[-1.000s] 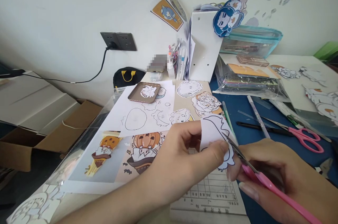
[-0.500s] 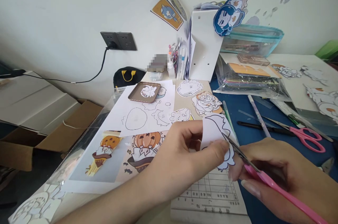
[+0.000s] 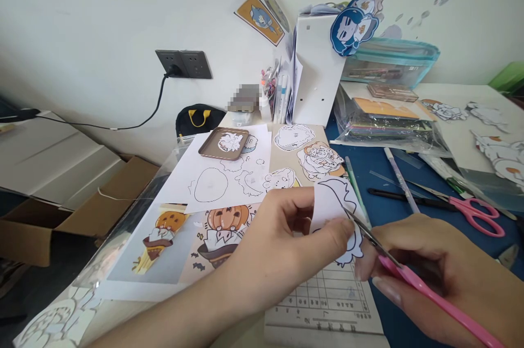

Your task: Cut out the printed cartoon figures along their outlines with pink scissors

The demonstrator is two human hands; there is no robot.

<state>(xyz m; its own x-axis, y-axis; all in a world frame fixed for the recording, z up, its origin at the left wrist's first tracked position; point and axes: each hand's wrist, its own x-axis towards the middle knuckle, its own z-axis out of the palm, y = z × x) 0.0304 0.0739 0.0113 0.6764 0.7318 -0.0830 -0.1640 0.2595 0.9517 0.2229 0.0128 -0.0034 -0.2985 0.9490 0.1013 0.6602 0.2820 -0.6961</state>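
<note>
Cutting round a printed figure, part of the outline still untrimmed

At 9 o'clock, finished cut-outs (image 3: 319, 159) lie on the tabletop (image 3: 388, 173); the left hand (image 3: 282, 249) pinches the paper figure (image 3: 333, 203) at centre, with white margin remaining; at 3 o'clock the right hand (image 3: 442, 271) grips pink scissors (image 3: 393, 263), blades at its edge.

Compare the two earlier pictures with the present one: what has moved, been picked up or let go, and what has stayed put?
Almost nothing has moved. The left hand still pinches the paper cutout, and the right hand still holds the pink scissors with the blades at the cutout's right edge. Nothing was picked up or let go. The spare scissors, metal tray and printed sheets lie as before.
</note>
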